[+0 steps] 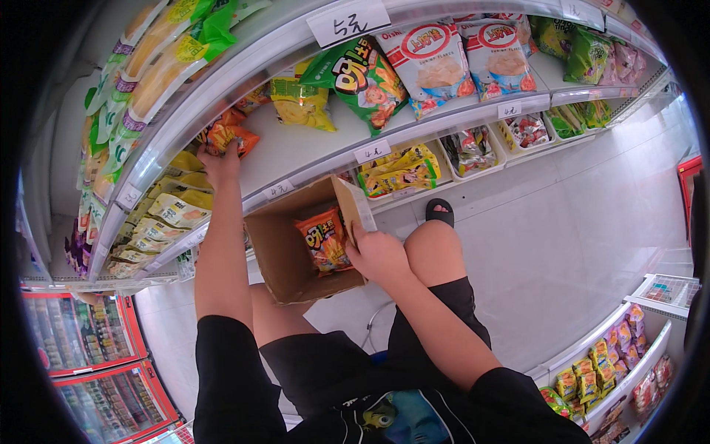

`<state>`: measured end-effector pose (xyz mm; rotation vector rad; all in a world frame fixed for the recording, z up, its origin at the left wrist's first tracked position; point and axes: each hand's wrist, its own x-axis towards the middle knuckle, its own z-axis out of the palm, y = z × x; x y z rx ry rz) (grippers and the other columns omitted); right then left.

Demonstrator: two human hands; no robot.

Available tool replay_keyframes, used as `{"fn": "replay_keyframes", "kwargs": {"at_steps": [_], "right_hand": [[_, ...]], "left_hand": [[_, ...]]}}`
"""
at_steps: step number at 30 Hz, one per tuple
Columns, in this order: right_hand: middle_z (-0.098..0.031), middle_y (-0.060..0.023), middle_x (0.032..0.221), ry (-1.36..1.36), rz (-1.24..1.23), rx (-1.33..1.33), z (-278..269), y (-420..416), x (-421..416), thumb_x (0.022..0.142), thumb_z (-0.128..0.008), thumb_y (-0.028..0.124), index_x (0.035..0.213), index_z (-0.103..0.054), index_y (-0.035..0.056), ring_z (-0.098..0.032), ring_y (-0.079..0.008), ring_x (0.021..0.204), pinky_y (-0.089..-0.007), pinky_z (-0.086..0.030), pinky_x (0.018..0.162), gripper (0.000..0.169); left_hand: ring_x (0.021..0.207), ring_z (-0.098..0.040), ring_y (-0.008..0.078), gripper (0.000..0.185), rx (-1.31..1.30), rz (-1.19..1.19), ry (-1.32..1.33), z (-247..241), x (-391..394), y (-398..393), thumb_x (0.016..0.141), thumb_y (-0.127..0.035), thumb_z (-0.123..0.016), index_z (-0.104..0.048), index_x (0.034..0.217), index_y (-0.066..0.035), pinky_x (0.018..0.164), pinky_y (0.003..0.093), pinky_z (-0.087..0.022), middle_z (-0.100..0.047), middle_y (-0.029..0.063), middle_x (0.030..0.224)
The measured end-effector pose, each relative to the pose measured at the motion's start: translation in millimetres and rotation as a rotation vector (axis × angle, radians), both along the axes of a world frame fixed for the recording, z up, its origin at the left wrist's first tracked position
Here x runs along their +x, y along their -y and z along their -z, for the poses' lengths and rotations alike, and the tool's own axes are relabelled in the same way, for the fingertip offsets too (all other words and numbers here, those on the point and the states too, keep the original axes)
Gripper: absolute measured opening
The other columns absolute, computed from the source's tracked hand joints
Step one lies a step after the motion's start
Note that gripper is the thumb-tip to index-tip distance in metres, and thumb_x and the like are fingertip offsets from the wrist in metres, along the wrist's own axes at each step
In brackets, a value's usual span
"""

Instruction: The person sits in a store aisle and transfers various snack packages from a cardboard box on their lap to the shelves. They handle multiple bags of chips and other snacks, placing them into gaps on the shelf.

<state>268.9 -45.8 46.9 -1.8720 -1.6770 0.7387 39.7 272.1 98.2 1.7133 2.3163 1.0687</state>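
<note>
My left hand (222, 164) grips an orange snack bag (236, 139) at the left part of the middle shelf (288, 147), beside another orange bag. My right hand (374, 250) holds the side wall of an open cardboard box (277, 250), thumb and fingers around its edge. The box is tilted above my knees, and one orange snack bag (324, 241) lies in it. Right of my left hand on the shelf stand a yellow bag (302, 102), a green bag (366, 83) and white shrimp flakes bags (430, 61).
Bins of small snack packs (402, 172) line the lower shelf. Pale yellow bags (172, 213) stand at the left, with long tubular snack bags (161, 72) above. Red-framed glass coolers (100, 333) are at lower left, and another snack rack (638, 372) is at lower right.
</note>
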Motion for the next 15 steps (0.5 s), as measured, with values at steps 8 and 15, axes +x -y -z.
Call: {"fn": "replay_keyframes", "kwargs": {"at_steps": [8,15], "right_hand": [[-0.07,-0.0223,0.079,0.011,0.023,0.008,3,1,-2,0.092,-0.055,0.031,0.127,-0.061,-0.0035,-0.069,-0.0394,0.071,-0.0505,-0.057,0.067,0.049],[-0.069,-0.0246,0.08,0.027,0.035,0.025,9,6,-6,0.093,-0.053,0.031,0.127,-0.061,-0.0014,-0.069,-0.042,0.073,-0.053,-0.056,0.069,0.047]], "left_hand": [[0.1,-0.062,0.032,0.052,0.381,0.395,0.166,-39,31,101,0.083,-0.024,-0.078,-0.058,0.126,-0.003,0.09,0.041,-0.049,-0.065,0.0161,0.118],[0.101,-0.057,0.0233,0.046,0.5,0.463,-0.096,-7,30,265,0.085,-0.012,-0.076,-0.058,0.125,-0.001,0.086,0.0344,-0.046,-0.06,0.0112,0.111]]}}
